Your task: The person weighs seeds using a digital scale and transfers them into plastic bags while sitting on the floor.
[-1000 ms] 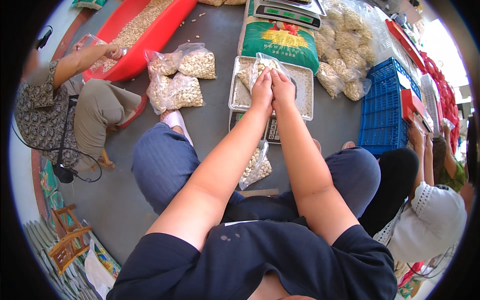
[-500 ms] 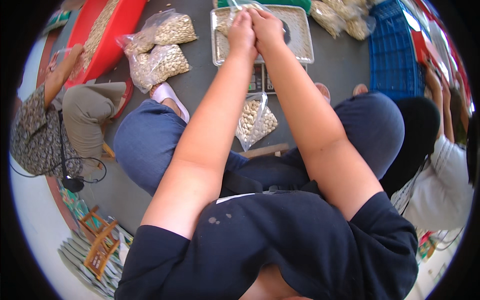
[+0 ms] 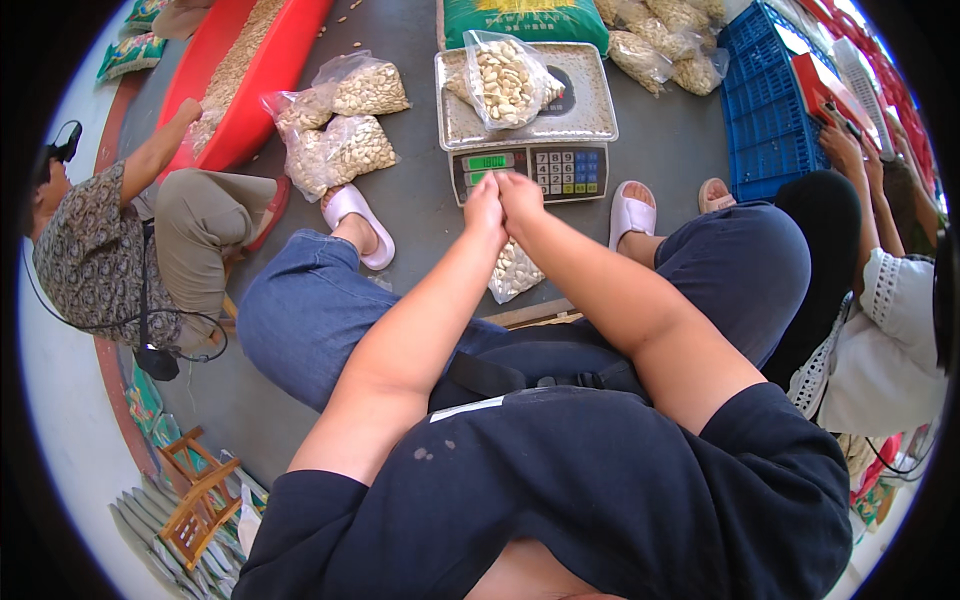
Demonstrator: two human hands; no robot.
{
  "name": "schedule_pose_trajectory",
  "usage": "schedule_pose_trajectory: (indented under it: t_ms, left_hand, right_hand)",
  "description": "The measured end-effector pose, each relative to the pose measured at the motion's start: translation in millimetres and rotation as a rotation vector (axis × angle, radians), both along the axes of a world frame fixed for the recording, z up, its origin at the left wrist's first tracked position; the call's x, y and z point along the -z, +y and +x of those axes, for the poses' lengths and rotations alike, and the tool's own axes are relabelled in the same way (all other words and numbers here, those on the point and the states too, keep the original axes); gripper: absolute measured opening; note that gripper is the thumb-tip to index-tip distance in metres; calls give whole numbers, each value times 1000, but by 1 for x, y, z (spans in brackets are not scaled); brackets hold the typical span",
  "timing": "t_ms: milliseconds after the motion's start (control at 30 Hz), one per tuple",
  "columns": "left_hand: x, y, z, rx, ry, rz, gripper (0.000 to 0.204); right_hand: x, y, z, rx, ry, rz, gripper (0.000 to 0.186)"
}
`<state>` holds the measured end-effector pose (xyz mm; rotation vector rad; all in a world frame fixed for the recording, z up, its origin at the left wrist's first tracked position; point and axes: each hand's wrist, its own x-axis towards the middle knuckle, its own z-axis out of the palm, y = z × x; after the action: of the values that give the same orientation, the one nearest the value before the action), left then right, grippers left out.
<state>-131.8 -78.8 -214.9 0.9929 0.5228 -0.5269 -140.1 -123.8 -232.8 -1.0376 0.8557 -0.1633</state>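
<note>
My left hand (image 3: 485, 212) and my right hand (image 3: 520, 200) are close together in front of the scale (image 3: 580, 120), just at the near edge of its keypad. Both have their fingers curled in, and whatever they may grip is hidden. A clear plastic bag of pale, flat, bean-like pieces (image 3: 515, 275) lies on the floor right below; my hands cover its upper end. Another filled clear bag (image 3: 505, 85) rests on the scale's metal pan, apart from my hands. The scale's green display is lit.
Several filled bags (image 3: 360, 145) lie at the left, beside a red trough (image 3: 275, 80) where a person (image 3: 100, 260) reaches in. A green sack (image 3: 530, 20) stands behind the scale. More bags (image 3: 640, 60) and a blue crate (image 3: 765, 100) are at the right, near another person's hands (image 3: 850, 150).
My hands have let go of the bag on the scale and drawn back toward me, over the bag on the floor. The display and keypad have come into sight.
</note>
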Motion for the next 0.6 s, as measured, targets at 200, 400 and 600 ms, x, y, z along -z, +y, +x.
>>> schedule_pose_trajectory:
  t_ms: [200,400,600]
  left_hand:
    - [42,18,-23,89,316,133,20]
    - [104,32,-27,631,618,272,32]
    - [132,67,-12,948,467,648,35]
  right_hand:
    - [57,16,-28,-21,300,284,19]
    - [77,3,-43,-538,641,192,22]
    - [72,-18,-45,-1457,706,-923,26]
